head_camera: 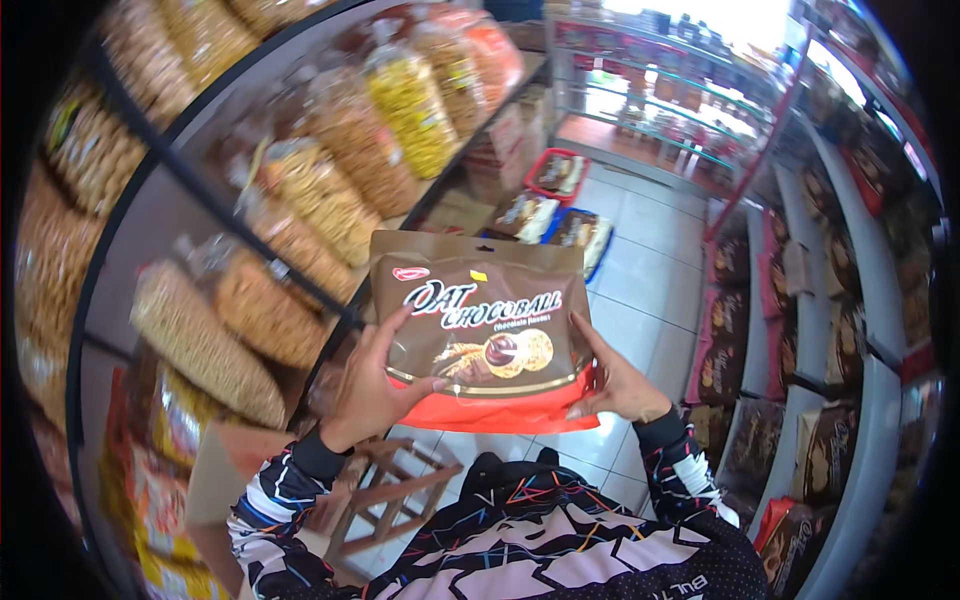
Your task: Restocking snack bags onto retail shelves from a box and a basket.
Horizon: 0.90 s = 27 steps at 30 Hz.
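Note:
A brown and red plastic bag of oat chocoballs [480, 330] is held up in front of me, its printed front facing up and its hang hole at the far edge. My left hand [375, 382] grips its left side, with the thumb on the lower front. On the right side my right hand [619, 375] holds the bag, thumb near the lower red corner. The fingers beneath the bag are hidden.
Shelves at left carry clear bags of snacks [416, 112]. A wooden stool [397, 487] stands low at left, beside a cardboard box [217, 480]. Red [556, 199] and blue [600, 262] baskets of packets sit on the tiled floor. Right shelves [795, 442] hold more brown bags; a glass display case [667, 90] stands ahead.

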Each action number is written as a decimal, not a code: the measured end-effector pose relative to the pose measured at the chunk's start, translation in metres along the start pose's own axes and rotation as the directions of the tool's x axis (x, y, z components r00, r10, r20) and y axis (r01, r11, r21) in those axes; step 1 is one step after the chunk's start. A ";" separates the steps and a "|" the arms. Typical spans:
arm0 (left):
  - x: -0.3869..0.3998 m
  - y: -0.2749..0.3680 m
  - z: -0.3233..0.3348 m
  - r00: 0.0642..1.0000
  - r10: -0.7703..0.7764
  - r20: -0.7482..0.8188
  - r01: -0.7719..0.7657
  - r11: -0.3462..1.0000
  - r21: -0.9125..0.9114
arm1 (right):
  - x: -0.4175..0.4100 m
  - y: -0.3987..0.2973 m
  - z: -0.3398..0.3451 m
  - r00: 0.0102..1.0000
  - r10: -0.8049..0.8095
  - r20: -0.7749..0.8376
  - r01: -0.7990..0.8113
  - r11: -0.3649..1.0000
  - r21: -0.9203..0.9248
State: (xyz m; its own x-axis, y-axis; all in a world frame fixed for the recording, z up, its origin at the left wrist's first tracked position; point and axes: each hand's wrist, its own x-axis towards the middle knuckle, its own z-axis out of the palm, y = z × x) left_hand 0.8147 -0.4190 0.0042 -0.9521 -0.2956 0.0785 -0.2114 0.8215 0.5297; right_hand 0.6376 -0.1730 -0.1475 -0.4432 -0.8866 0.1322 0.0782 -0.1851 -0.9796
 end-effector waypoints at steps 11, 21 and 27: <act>0.196 -0.022 0.097 0.843 0.363 0.397 -0.359 0.929 -0.088 | -0.043 0.066 -0.035 0.791 0.046 -0.610 -0.118 0.990 -0.078; 0.349 0.024 0.176 0.415 0.554 0.722 -0.556 0.782 -0.281 | -0.025 0.071 -0.052 0.385 0.003 -0.923 -0.282 0.953 -0.115; 0.413 0.056 0.223 0.078 0.629 0.774 -0.715 0.576 -0.395 | -0.026 0.058 -0.081 0.183 -0.036 -0.982 -0.468 0.876 -0.119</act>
State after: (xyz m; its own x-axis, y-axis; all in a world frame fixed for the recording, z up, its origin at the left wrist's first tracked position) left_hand 0.3608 -0.3864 -0.1223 -0.3785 0.8706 -0.3144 0.6468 0.4918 0.5829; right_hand 0.5812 -0.1265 -0.2200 -0.9614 0.2603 -0.0896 0.1694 0.3028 -0.9379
